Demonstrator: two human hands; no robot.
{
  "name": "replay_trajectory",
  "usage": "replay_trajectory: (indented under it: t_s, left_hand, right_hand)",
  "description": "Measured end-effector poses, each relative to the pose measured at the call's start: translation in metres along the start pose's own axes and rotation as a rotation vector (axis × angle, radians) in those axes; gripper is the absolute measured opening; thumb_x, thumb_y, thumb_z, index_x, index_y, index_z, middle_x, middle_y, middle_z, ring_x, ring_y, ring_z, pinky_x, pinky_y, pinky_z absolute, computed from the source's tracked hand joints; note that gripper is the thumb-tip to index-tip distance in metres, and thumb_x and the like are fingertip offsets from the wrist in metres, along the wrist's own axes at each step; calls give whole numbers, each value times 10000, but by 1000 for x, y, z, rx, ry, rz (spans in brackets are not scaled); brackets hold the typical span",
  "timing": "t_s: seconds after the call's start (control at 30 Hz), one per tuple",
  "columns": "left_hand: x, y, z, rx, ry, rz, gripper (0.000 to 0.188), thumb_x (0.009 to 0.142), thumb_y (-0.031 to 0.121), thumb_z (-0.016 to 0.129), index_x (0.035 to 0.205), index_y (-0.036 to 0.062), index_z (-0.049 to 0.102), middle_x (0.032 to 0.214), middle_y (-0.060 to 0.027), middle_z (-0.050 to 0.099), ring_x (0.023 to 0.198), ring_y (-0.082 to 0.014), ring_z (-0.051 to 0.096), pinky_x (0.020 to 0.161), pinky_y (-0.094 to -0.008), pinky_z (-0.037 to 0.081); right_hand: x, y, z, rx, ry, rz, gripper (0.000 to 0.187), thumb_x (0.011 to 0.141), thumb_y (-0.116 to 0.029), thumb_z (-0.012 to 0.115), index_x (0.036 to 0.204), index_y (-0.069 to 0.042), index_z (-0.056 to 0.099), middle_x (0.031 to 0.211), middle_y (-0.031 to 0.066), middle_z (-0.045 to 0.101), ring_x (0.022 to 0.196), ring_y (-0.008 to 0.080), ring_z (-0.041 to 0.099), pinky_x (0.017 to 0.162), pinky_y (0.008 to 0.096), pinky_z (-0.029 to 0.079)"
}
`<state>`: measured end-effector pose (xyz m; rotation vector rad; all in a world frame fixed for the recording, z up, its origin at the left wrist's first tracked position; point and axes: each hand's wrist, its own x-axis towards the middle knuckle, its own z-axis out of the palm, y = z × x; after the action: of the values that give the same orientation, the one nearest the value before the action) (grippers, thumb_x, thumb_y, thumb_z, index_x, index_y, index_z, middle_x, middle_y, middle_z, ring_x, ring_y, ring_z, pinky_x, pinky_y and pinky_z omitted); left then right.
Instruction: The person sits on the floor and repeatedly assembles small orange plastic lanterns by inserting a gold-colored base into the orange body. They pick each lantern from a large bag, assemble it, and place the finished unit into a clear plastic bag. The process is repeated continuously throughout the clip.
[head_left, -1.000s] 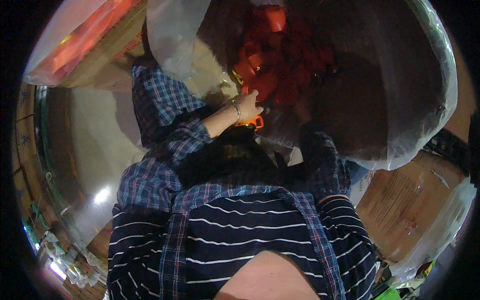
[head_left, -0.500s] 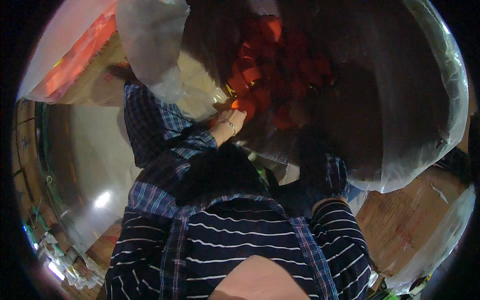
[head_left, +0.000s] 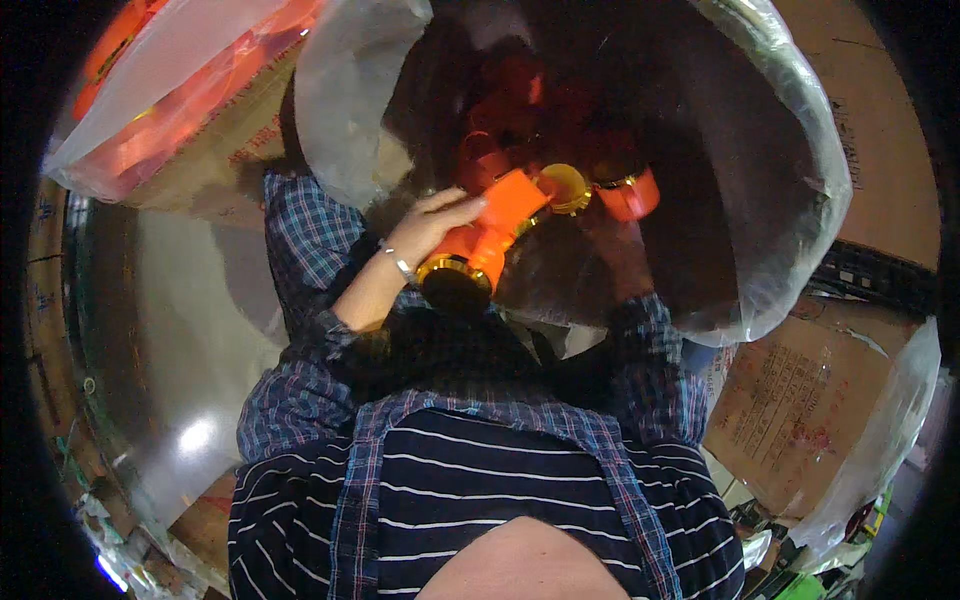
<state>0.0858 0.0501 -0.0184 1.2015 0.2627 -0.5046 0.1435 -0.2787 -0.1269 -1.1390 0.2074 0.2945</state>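
My left hand is closed around bright orange cup-shaped pieces with shiny gold rims, lifted at the near left side of a large plastic-lined opening. One of them shows a dark, gold-ringed end toward me. In the shade to the right, my right hand is dim and blurred, its fingers partly hidden; it grips another orange cup-shaped piece with a gold rim. Between the hands a round gold end faces up. More orange pieces lie deeper inside, in shadow.
The translucent plastic liner folds outward around the opening. At upper left stands a carton with orange goods under plastic. Another cardboard box is at right. Pale floor shows at left.
Both hands have come up with orange pieces between or in them; my right hand, lost in shadow before, now shows. The view has shifted, so the liner sits further left.
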Motion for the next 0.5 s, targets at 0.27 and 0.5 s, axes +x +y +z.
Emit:
replay_trajectory:
  t_s: [0.27, 0.5]
  left_hand:
    - [-73, 3, -42, -732, -300, 412, 562, 957, 221, 557, 1470, 73, 383, 1391, -124, 528, 1209, -261, 573, 999, -435, 498]
    - [-145, 71, -46, -582, -263, 903, 556, 962, 244, 556, 1453, 47, 384, 1391, -105, 514, 1234, -220, 534, 1038, -403, 448]
  right_hand:
    - [-64, -26, 58, 359, 69, 109, 227, 970, -238, 577, 1102, -54, 590, 994, 62, 599, 761, 169, 520, 695, 352, 496]
    - [-106, 8, 61, -1009, -284, -138, 250, 908, -46, 554, 1148, -49, 625, 1036, 78, 642, 944, 180, 602, 821, 325, 490]
